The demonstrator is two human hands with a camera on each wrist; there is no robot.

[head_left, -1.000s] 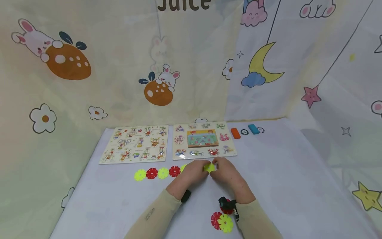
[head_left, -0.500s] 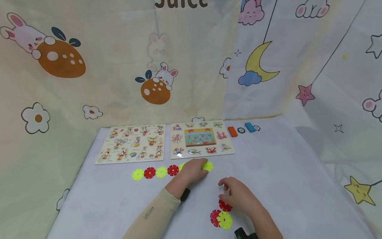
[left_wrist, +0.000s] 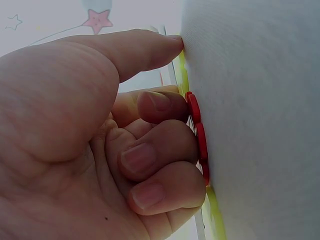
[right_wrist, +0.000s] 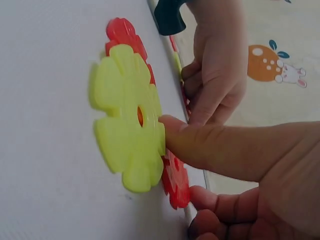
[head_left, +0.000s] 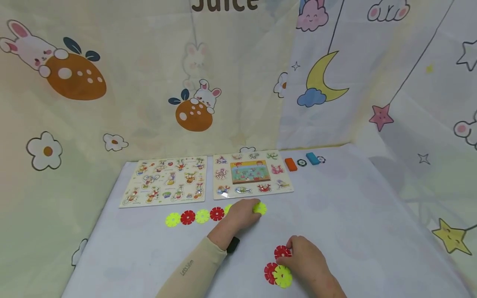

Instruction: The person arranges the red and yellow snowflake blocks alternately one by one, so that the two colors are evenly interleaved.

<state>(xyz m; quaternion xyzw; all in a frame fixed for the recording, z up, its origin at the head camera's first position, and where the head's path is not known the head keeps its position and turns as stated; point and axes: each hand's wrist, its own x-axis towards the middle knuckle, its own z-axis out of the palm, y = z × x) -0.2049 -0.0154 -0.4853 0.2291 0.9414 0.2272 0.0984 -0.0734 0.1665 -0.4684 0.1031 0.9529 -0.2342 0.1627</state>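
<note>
In the head view my left hand (head_left: pixel 241 216) lies over the row of flower-shaped interlocking discs, finger and thumb at the left edge of its last yellow disc (head_left: pixel 261 208). Its other fingers are curled over red discs (left_wrist: pixel 201 141) in the left wrist view. Nearer the front, my right hand (head_left: pixel 307 258) has thumb and fingers at opposite edges of a loose red disc (head_left: pixel 282 251). Beside that lie another red disc (head_left: pixel 270 273) and a yellow disc (head_left: pixel 283 276) overlapping it. The right wrist view shows the right thumb close against this yellow disc (right_wrist: pixel 125 120).
Two wooden puzzle boards stand flat at the back: one with figures (head_left: pixel 164 182), one with sea animals (head_left: pixel 253 190). Right of them are an orange block (head_left: pixel 291 164), a black ring (head_left: pixel 302 162) and a blue block (head_left: pixel 312 158). A printed cloth wall (head_left: pixel 238 116) rises behind.
The right hand has left the last yellow disc and come down toward the front, to the loose red disc. The left hand has stayed at the row.
</note>
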